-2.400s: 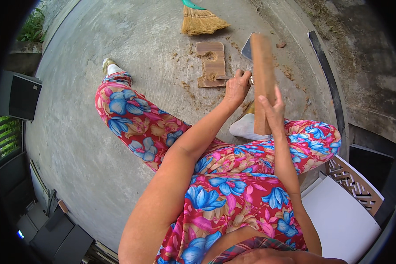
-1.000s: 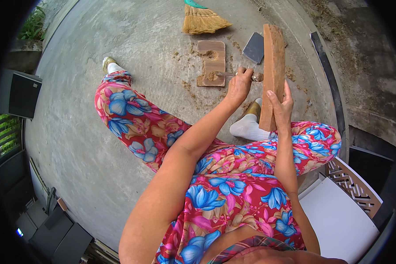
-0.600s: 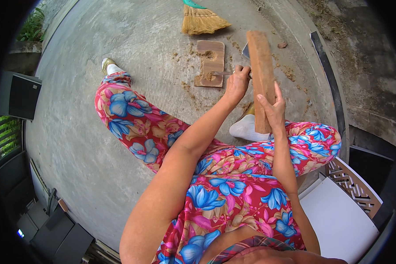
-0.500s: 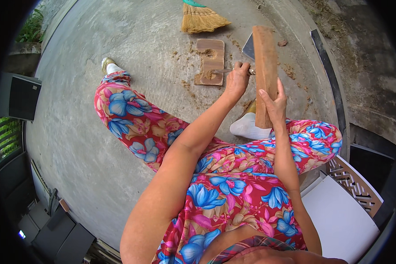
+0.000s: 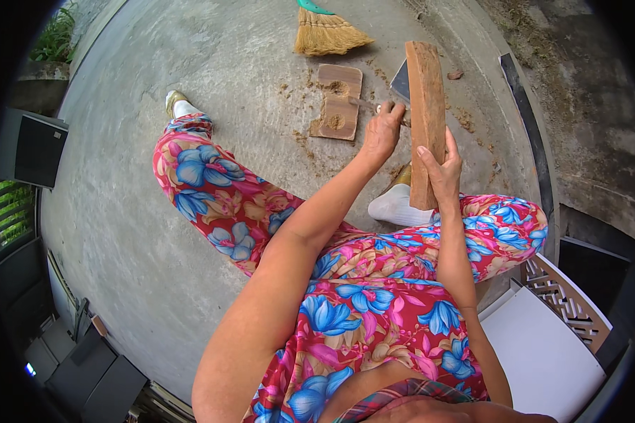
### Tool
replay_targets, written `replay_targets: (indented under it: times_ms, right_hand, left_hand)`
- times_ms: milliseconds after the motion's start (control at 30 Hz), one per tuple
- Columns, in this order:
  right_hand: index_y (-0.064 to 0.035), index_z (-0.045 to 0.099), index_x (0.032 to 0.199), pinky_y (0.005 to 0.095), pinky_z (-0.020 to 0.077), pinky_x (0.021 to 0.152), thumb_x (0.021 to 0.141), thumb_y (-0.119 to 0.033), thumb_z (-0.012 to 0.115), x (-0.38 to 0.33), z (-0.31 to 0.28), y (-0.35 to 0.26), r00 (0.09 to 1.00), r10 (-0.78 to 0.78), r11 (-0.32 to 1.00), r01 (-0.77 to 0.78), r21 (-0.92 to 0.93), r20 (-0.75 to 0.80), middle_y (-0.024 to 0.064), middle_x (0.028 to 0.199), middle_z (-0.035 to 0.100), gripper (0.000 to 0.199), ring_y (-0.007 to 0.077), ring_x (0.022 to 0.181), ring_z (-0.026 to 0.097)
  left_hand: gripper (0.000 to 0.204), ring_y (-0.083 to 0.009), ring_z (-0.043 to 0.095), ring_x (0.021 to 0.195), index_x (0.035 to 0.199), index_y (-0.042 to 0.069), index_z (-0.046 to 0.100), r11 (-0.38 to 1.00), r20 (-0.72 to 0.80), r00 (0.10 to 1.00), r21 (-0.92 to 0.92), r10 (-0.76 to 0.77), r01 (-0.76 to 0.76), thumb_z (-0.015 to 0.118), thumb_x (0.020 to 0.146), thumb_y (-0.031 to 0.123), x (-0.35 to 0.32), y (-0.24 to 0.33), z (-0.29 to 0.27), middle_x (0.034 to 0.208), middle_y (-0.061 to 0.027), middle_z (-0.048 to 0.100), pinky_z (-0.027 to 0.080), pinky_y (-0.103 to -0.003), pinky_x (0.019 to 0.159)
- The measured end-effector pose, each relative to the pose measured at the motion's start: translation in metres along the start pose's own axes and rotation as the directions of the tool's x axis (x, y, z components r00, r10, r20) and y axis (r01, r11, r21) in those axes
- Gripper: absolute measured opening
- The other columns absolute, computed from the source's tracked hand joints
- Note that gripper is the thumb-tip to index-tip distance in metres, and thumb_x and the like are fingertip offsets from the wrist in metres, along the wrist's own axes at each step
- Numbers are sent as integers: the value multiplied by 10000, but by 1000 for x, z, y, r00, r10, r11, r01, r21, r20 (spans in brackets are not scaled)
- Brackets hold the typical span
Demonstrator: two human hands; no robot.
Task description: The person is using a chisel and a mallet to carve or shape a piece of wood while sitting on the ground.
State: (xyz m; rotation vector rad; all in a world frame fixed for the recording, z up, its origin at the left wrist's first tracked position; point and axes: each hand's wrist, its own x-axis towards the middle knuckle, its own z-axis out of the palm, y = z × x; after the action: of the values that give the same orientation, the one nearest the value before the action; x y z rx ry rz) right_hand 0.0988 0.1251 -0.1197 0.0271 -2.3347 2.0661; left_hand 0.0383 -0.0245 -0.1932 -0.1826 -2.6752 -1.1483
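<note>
A flat brown board [image 5: 343, 99] with two round hollows and a notch in its left edge lies on the concrete. My left hand [image 5: 383, 134] is closed round a metal chisel [image 5: 360, 103], whose blade reaches the board's right edge between the hollows. The chisel's rear end is hidden by a thick wooden block [image 5: 426, 106]. My right hand [image 5: 443, 173] grips the lower part of this block, thumb on the near face and fingers at its right side, and holds it lengthwise beside my left hand.
Wood shavings [image 5: 305, 144] lie scattered round the board. A straw broom [image 5: 328, 32] with a green top is beyond it. A dark, flat, pale-edged thing [image 5: 401, 83] shows partly behind the block. My socked foot [image 5: 402, 204] is just below the block; a white panel [image 5: 536, 352] stands lower right.
The chisel blade has moved away from the lower hollow, up and right to the board's edge. Loose shavings that covered the lower hollow no longer hide it. The block stays nearly in place.
</note>
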Motion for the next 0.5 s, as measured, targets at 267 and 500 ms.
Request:
replay_targets:
  times_ms: [267, 500]
  right_hand:
    - [84, 395, 1416, 339, 506, 918, 811, -275, 769, -5, 3, 8, 997, 39, 996, -34, -79, 64, 202, 1203, 625, 796, 223, 1066, 635]
    - [76, 409, 1407, 334, 506, 907, 815, -267, 767, -4, 4, 3, 996, 68, 998, -68, -4, 55, 182, 1209, 623, 772, 211, 1058, 633]
  left_hand:
    - [289, -461, 620, 919, 1112, 71, 521, 999, -161, 986, -13, -46, 44, 513, 844, -39, 9, -25, -5, 1160, -206, 551, 521, -537, 752]
    - [378, -441, 615, 997, 1172, 93, 552, 991, 2, 997, -112, 73, -73, 526, 822, -47, 0, -16, -13, 1158, -215, 589, 533, -494, 808]
